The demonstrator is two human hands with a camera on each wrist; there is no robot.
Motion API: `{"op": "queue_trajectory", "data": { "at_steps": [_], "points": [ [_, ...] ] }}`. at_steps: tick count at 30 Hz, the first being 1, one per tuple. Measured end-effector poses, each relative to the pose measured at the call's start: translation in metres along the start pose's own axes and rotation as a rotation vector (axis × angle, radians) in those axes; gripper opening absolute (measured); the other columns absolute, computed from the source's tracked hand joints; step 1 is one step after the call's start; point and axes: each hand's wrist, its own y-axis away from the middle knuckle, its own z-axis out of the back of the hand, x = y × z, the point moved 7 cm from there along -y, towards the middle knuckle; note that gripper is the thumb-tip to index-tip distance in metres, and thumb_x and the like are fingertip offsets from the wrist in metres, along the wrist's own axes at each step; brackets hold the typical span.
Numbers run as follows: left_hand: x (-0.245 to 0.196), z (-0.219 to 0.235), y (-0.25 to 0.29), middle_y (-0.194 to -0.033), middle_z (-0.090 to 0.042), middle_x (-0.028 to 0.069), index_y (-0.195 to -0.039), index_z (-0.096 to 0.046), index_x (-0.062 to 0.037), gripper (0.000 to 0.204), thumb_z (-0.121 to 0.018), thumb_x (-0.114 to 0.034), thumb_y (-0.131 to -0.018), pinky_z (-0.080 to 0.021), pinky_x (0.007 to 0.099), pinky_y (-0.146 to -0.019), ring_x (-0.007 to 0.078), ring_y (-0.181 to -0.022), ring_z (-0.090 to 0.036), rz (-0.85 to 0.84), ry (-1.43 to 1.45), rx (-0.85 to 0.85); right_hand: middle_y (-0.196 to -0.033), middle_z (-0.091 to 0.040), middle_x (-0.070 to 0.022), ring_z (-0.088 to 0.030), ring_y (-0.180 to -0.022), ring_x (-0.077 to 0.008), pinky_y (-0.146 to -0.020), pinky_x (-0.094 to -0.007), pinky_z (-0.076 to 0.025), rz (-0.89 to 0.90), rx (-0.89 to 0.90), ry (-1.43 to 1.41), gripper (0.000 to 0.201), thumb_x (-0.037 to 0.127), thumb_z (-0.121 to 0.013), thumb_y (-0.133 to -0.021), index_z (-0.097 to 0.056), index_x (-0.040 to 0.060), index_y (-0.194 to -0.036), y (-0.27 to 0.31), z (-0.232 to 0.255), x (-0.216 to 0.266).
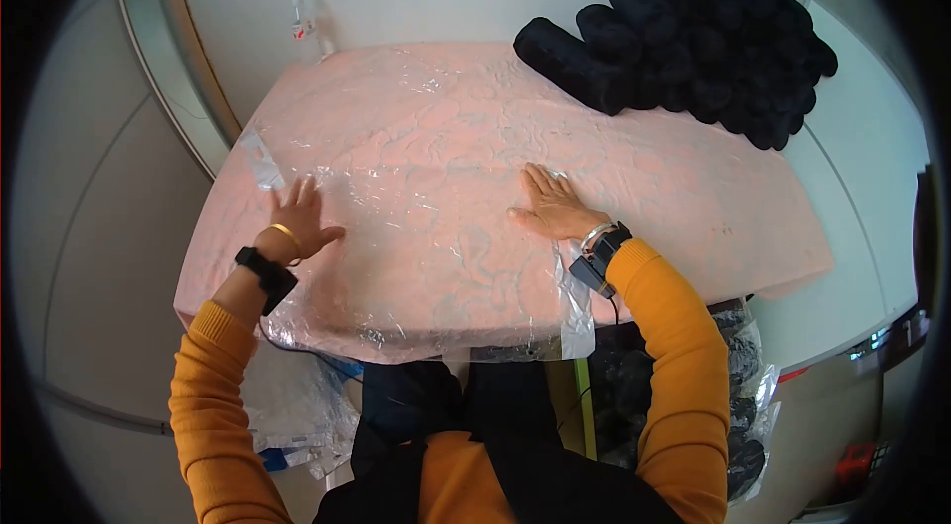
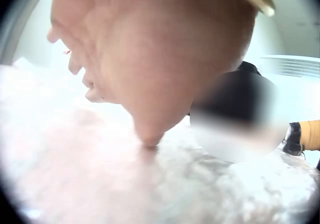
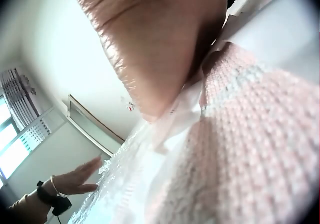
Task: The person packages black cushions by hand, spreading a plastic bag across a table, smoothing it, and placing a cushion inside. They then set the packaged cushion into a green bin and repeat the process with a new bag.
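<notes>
A sheet of clear, wrinkled plastic film [image 1: 426,217] lies spread over the pink patterned tablecloth [image 1: 713,197]. Fingers spread, my left hand [image 1: 297,219] is at the left part of the film; its thumb tip meets the surface in the left wrist view. My right hand [image 1: 558,209] rests on the right part, palm down with the fingers extended. One whitish plastic strip [image 1: 263,162] lies just beyond the left fingertips. Another whitish strip [image 1: 577,311] runs from under the right wrist to the table's front edge. Neither hand grips anything.
Black rolled cushions [image 1: 684,39] are heaped at the back right of the table. A clear bottle [image 1: 304,27] with a red-and-white label stands at the back left corner. Plastic-wrapped dark items [image 1: 743,366] sit below the table's right front, and crumpled clear plastic [image 1: 297,405] below its left.
</notes>
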Motion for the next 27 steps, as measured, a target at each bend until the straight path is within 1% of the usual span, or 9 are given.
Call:
{"op": "queue_trajectory", "data": {
  "at_steps": [3, 4, 7, 10, 15, 18, 20, 22, 27],
  "points": [
    [-0.058, 0.017, -0.007, -0.154, -0.020, 0.0217, -0.143, -0.029, 0.0074, 0.091, -0.068, -0.045, -0.080, -0.017, 0.0577, -0.113, 0.0358, -0.143, -0.019, -0.282, -0.015, -0.275, -0.159, -0.001, -0.0183, 0.002, -0.148, -0.0301, -0.118, -0.0477, -0.001, 0.010, -0.018, -0.008, 0.087, 0.058, -0.031, -0.094, -0.004, -0.0021, -0.151, 0.000, 0.000, -0.001],
    [-0.087, 0.020, -0.010, -0.152, -0.023, 0.0236, -0.143, -0.028, 0.0078, 0.090, -0.063, -0.049, -0.084, -0.018, 0.0570, -0.113, 0.0366, -0.143, -0.020, -0.428, 0.048, -0.292, -0.159, -0.001, -0.0183, 0.002, -0.148, -0.0301, -0.118, -0.0477, -0.001, 0.017, -0.017, -0.010, 0.087, 0.058, -0.031, -0.094, -0.004, -0.0021, -0.151, 0.001, 0.000, -0.001],
    [-0.179, 0.022, -0.012, -0.153, -0.020, 0.0241, -0.144, -0.026, 0.0073, 0.090, -0.052, -0.058, -0.088, -0.017, 0.0553, -0.114, 0.0362, -0.144, -0.018, -0.681, 0.132, -0.234, -0.159, -0.003, -0.0189, 0.000, -0.148, -0.0309, -0.118, -0.0482, -0.002, 0.000, -0.026, 0.054, 0.086, 0.057, -0.033, -0.095, -0.005, -0.0025, -0.150, 0.001, 0.001, 0.001],
    [-0.229, 0.012, -0.024, -0.156, -0.014, 0.0225, -0.148, -0.021, 0.0030, 0.091, -0.043, -0.064, -0.090, -0.014, 0.0541, -0.116, 0.0342, -0.146, -0.012, -0.726, 0.239, -0.090, -0.159, -0.003, -0.0189, 0.000, -0.148, -0.0311, -0.118, -0.0484, -0.002, 0.015, -0.044, 0.071, 0.086, 0.057, -0.034, -0.095, -0.006, -0.0026, -0.150, -0.003, -0.002, -0.004],
    [-0.196, -0.004, -0.056, -0.158, -0.010, 0.0187, -0.150, -0.015, -0.0013, 0.089, -0.040, -0.064, -0.091, -0.011, 0.0549, -0.116, 0.0328, -0.147, -0.009, -0.641, 0.267, -0.132, -0.159, -0.004, -0.0172, -0.001, -0.148, -0.0290, -0.118, -0.0460, -0.003, 0.006, -0.044, 0.068, 0.086, 0.059, -0.032, -0.095, -0.004, -0.0013, -0.151, -0.001, -0.001, -0.002],
    [-0.133, -0.018, -0.071, -0.159, -0.006, 0.0152, -0.152, -0.011, -0.0056, 0.086, -0.038, -0.061, -0.093, -0.008, 0.0590, -0.114, 0.0314, -0.147, -0.008, -0.508, 0.273, -0.067, -0.159, -0.004, -0.0170, 0.000, -0.148, -0.0288, -0.118, -0.0458, -0.003, 0.001, -0.040, 0.065, 0.086, 0.059, -0.032, -0.096, -0.003, -0.0013, -0.151, 0.000, -0.001, -0.002],
    [-0.086, -0.028, -0.078, -0.160, -0.005, 0.0124, -0.153, -0.010, -0.0072, 0.086, -0.031, -0.065, -0.093, -0.005, 0.0578, -0.115, 0.0293, -0.148, -0.005, -0.380, 0.229, -0.040, -0.159, -0.004, -0.0170, 0.000, -0.148, -0.0287, -0.118, -0.0457, -0.003, 0.000, -0.037, 0.067, 0.086, 0.059, -0.031, -0.096, -0.003, -0.0014, -0.151, 0.000, -0.001, 0.000],
    [-0.044, -0.035, -0.079, -0.161, -0.003, 0.0097, -0.153, -0.009, -0.0096, 0.083, -0.031, -0.063, -0.094, -0.004, 0.0568, -0.115, 0.0263, -0.148, -0.003, -0.263, 0.248, -0.005, -0.159, -0.003, -0.0168, 0.000, -0.148, -0.0284, -0.118, -0.0456, -0.003, 0.003, -0.034, 0.061, 0.086, 0.059, -0.030, -0.096, -0.003, -0.0014, -0.151, 0.002, 0.002, 0.002],
    [0.027, -0.058, -0.079, -0.161, -0.003, 0.0076, -0.153, -0.009, -0.0108, 0.082, -0.032, -0.062, -0.094, -0.002, 0.0560, -0.115, 0.0240, -0.148, -0.002, -0.083, 0.283, -0.019, -0.159, -0.004, -0.0170, -0.002, -0.148, -0.0301, -0.118, -0.0476, -0.003, 0.016, -0.067, 0.035, 0.087, 0.059, -0.032, -0.095, -0.006, -0.0026, -0.150, 0.000, 0.000, -0.001]
  ]
}}
